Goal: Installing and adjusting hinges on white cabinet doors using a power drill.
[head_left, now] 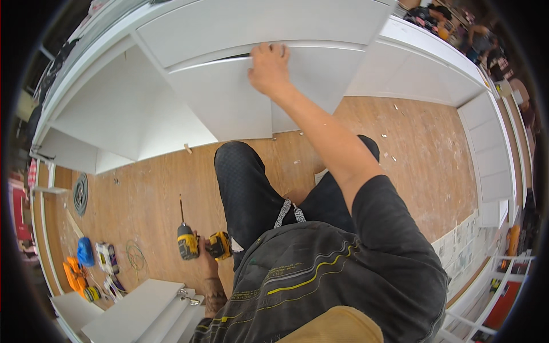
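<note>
My right hand (270,70) reaches forward to a white cabinet, its fingers curled over the top edge of the left cabinet door (223,94). A dark gap shows along that top edge, left of my fingers, so this door stands slightly ajar. Beside it, the right cabinet door (320,80) looks flush. Above both runs a wide white drawer front (263,26). Low at my left side, my left hand (207,264) is closed around the grip of a yellow and black cordless drill (187,242). A long bit on it points forward over the floor.
An open white cabinet bay (131,108) lies to the left. On the wooden floor (412,154) are scattered scraps, a coiled hose (80,194), a blue bag (85,251) and an orange tool (75,274). White panels (143,308) with hinges stand at lower left. People (434,20) are at far right.
</note>
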The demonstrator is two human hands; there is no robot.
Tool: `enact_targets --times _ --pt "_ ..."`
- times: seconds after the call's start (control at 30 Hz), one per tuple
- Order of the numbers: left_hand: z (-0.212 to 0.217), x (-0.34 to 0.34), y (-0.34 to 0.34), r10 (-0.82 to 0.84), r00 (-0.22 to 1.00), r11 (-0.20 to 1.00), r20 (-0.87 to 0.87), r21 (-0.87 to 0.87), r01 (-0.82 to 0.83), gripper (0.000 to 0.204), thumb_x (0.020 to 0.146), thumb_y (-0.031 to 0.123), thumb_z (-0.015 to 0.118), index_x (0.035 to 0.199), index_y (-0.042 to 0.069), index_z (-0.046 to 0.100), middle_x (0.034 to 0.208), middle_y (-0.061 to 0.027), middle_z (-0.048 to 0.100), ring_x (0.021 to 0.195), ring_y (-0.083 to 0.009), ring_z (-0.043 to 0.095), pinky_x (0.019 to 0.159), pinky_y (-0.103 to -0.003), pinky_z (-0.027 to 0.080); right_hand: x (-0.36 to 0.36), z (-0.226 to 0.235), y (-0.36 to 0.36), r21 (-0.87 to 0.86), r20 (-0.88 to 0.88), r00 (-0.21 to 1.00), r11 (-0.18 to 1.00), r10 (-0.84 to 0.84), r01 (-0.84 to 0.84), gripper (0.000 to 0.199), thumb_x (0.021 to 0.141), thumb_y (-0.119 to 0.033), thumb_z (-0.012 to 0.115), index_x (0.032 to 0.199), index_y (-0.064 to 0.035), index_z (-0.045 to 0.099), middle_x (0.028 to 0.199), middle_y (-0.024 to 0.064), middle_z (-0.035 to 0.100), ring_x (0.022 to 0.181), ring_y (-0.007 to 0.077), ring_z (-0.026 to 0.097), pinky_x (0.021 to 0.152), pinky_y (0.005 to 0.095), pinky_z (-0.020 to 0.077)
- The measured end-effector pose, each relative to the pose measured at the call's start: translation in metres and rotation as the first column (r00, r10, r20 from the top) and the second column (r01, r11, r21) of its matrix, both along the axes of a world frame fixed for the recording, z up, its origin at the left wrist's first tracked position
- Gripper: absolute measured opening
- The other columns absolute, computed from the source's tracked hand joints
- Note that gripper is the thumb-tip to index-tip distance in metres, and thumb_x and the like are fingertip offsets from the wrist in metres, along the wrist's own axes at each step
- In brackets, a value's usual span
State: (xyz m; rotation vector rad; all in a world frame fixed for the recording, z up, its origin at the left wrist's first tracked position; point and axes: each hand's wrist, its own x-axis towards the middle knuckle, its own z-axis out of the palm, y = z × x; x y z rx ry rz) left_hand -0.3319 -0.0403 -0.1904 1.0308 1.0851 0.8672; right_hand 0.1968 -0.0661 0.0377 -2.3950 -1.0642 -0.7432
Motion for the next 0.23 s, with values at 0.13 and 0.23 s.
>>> enact_targets --times 0.13,0.23 --pt "0.065 -0.027 -0.005 -0.049 0.993 0.995 0.110 0.090 0.039 0.052 0.094 0.006 0.069 0.144 0.006 0.054 0.088 0.0003 0.058 0.076 -0.0108 0.057 0.076 -0.027 0.050 -0.038 -0.007 -0.006 0.196 -0.360 0.918 0.975 0.167 -0.101 0.037 0.080 -0.008 0.076 0.114 -0.0022 0.062 0.124 0.0214 0.057 0.113 0.0456 0.059 0.102 0.0570 0.0476" --pt "0.074 -0.051 0.027 -0.188 0.967 0.966 0.171 0.213 0.150 0.066 0.094 0.006 0.070 0.155 0.007 0.046 0.085 -0.0014 0.059 0.076 -0.0122 0.059 0.078 -0.028 0.051 -0.084 -0.026 -0.006 0.201 -0.201 0.964 0.971 0.172 -0.131 0.038 0.082 -0.007 0.074 0.116 0.0000 0.061 0.136 0.0264 0.053 0.128 0.0472 0.056 0.109 0.0540 0.0473"
